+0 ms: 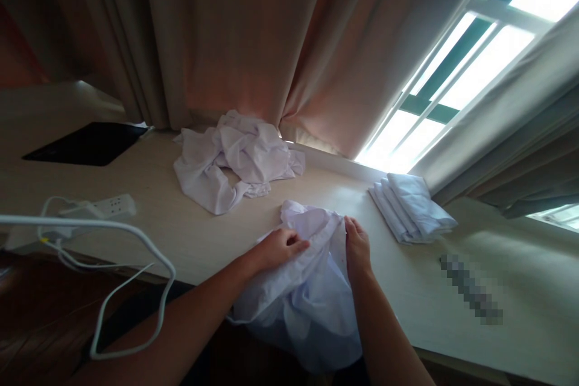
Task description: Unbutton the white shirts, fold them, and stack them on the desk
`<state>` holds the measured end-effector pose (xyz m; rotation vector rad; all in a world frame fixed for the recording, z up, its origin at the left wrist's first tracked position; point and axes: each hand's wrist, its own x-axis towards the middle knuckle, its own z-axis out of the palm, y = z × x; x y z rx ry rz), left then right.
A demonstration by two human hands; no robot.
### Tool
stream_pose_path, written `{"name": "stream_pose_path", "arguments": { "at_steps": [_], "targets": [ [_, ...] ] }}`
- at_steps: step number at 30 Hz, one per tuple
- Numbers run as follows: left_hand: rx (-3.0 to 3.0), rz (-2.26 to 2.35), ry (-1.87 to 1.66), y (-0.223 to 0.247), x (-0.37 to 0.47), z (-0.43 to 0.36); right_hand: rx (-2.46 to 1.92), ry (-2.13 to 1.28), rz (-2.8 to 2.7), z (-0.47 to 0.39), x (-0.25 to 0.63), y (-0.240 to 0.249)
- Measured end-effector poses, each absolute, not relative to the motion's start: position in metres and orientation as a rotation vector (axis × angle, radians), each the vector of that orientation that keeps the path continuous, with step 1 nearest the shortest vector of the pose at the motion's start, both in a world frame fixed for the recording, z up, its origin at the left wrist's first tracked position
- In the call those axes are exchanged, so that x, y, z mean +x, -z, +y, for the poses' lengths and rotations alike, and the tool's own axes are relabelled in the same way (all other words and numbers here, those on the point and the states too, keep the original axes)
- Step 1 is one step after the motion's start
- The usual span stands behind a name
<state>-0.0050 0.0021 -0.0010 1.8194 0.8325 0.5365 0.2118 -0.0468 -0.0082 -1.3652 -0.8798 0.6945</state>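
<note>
A white cloth (316, 295) hangs over the table's near edge, loosely bunched. My left hand (283, 248) is closed on its upper left part, with thumb and fingers together. At the cloth's upper right edge, my right hand (357, 244) pinches the fabric. Beyond my hands lies a crumpled heap of white cloth (244, 154). A stack of folded white cloths (414, 208) rests to the right of my right hand.
The pale table (181, 241) runs along curtains (244, 30) and a bright window. A black mat (85, 143) lies at the back left. Nearer are a power strip (115, 207) and a looping white cable (154, 247). A blurred-out long object (470, 288) lies at the right.
</note>
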Motion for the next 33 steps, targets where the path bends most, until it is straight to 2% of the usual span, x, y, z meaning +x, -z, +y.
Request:
{"name": "stream_pose_path", "arguments": {
  "at_steps": [3,7,12,15,19,24,33],
  "targets": [
    [1.847,0.795,-0.503,0.005,0.002,-0.002,-1.277,-0.806,-0.777,-0.044,0.203,0.011],
    [1.786,0.819,-0.64,0.005,0.003,0.004,-1.297,-0.85,-0.749,-0.047,0.209,0.005],
    [1.624,0.803,-0.692,0.001,-0.005,0.016,-1.495,-0.502,-1.043,-0.072,0.225,-0.019],
    [1.627,0.807,-0.688,0.0,-0.009,0.017,-1.613,-0.429,-1.36,-0.089,0.233,-0.034],
    [1.654,0.807,-0.679,0.001,-0.011,0.015,-1.761,-0.614,-1.747,-0.102,0.239,-0.033],
    [1.683,0.809,-0.677,0.002,-0.011,0.015,-1.852,-0.959,-1.717,-0.104,0.24,-0.017],
    [1.569,0.799,-0.732,-0.009,-0.012,0.009,-1.373,-1.293,-1.315,-0.104,0.204,-0.044]
  ]
}}
